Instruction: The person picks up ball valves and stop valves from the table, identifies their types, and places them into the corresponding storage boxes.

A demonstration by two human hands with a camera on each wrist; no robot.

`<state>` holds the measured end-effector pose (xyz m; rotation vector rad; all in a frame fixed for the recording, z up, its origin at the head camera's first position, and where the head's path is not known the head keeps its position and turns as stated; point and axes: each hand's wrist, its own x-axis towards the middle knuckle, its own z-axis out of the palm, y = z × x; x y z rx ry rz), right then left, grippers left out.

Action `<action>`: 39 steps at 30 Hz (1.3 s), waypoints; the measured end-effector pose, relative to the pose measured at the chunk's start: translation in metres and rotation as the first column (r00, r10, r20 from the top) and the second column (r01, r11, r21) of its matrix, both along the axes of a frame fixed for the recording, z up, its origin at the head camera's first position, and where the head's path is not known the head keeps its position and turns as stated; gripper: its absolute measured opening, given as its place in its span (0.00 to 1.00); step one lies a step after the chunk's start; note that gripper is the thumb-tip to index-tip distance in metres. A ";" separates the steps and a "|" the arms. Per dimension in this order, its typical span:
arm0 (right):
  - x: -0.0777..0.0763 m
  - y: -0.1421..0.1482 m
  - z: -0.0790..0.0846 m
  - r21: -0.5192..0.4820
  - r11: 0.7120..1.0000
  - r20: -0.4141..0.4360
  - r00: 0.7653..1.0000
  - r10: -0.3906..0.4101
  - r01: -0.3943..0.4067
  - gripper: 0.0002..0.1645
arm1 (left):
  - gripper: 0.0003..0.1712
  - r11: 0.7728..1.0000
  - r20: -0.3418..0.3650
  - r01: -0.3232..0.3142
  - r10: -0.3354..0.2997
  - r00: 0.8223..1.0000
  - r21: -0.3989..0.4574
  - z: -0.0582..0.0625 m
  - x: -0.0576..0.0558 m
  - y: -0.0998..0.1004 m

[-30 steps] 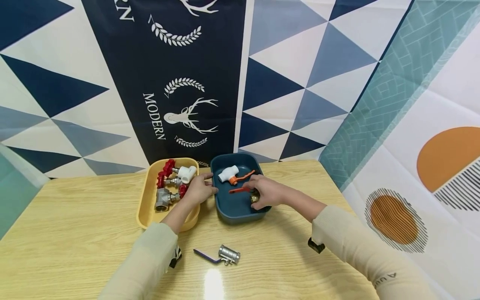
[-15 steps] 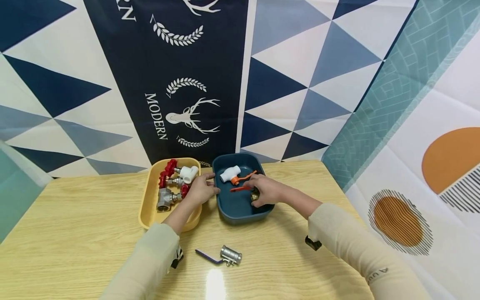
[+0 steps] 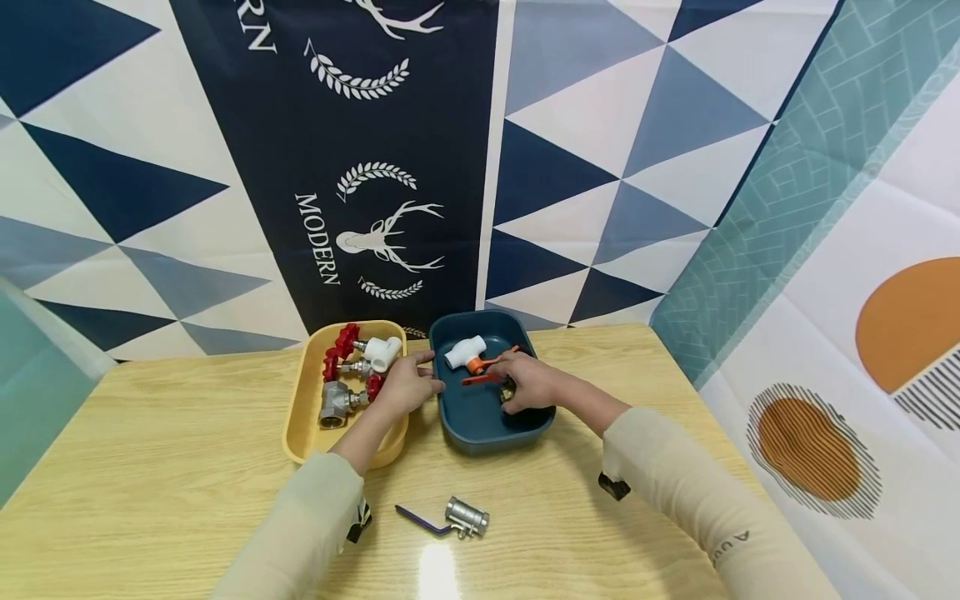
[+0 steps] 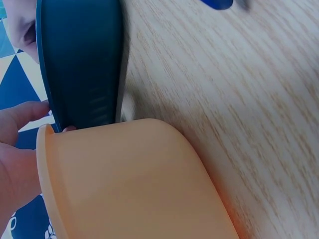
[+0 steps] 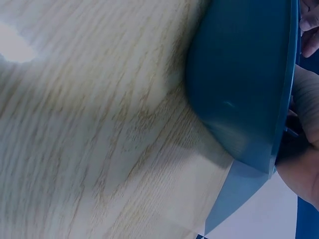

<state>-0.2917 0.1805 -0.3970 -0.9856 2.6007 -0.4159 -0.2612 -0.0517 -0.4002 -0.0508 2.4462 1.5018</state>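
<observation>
My right hand (image 3: 528,383) reaches into the blue bin (image 3: 487,443) and grips a brass ball valve (image 3: 507,392) with a red lever (image 3: 480,379). The fingers partly cover the valve's body. A white plastic ball valve (image 3: 465,352) with an orange handle lies behind it in the same bin. Between the two bins, my left hand (image 3: 408,385) touches the blue bin's left rim with its fingers extended. The left wrist view has that hand (image 4: 20,164) beside the blue bin's wall (image 4: 82,64); in the right wrist view, the bin wall (image 5: 239,84) hides most of the right hand (image 5: 304,134).
A yellow bin (image 3: 296,442) at left holds several valves with red handwheels, one a grey metal valve (image 3: 335,404), another white-bodied (image 3: 382,352). A steel ball valve (image 3: 467,517) with a purple lever lies on the wooden table (image 3: 187,483) in front. A patterned backdrop stands behind.
The head view has shifted slightly, so everything appears a little farther right and lower. Both hands keep nearly the same places, the right one still on the brass ball valve.
</observation>
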 end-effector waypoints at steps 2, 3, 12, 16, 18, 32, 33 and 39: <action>-0.002 -0.001 -0.001 0.000 1.000 -0.002 1.000 -0.004 0.004 0.35 | 0.35 1.000 0.001 -0.002 0.002 1.000 0.009 -0.001 0.001 0.000; -0.002 -0.002 -0.002 0.005 1.000 -0.001 1.000 -0.009 0.009 0.35 | 0.35 1.000 0.001 -0.003 0.003 1.000 0.012 -0.001 0.001 0.000; -0.005 -0.009 -0.006 0.076 0.997 0.005 1.000 -0.018 0.017 0.37 | 0.35 1.000 0.012 -0.007 0.007 1.000 0.014 -0.001 0.003 0.001; -0.006 -0.013 -0.008 0.109 0.994 0.021 0.999 -0.029 0.026 0.37 | 0.35 1.000 0.025 -0.007 0.007 1.000 0.013 -0.002 0.004 0.002; -0.006 -0.015 -0.009 0.120 0.992 0.026 0.999 -0.037 0.033 0.38 | 0.35 1.000 0.024 -0.006 0.006 1.000 0.009 -0.003 0.004 0.002; -0.012 -0.020 -0.009 0.161 0.983 0.015 0.996 -0.093 0.089 0.40 | 0.35 1.000 0.012 -0.005 0.005 1.000 0.016 0.000 -0.001 0.003; -0.012 -0.020 -0.009 0.161 0.983 0.015 0.995 -0.094 0.090 0.40 | 0.35 1.000 0.012 -0.007 0.007 1.000 0.016 0.000 -0.001 0.003; -0.008 -0.023 -0.011 0.119 0.988 0.049 0.993 -0.104 0.098 0.38 | 0.35 1.000 0.004 -0.004 0.003 1.000 0.015 -0.003 -0.002 0.000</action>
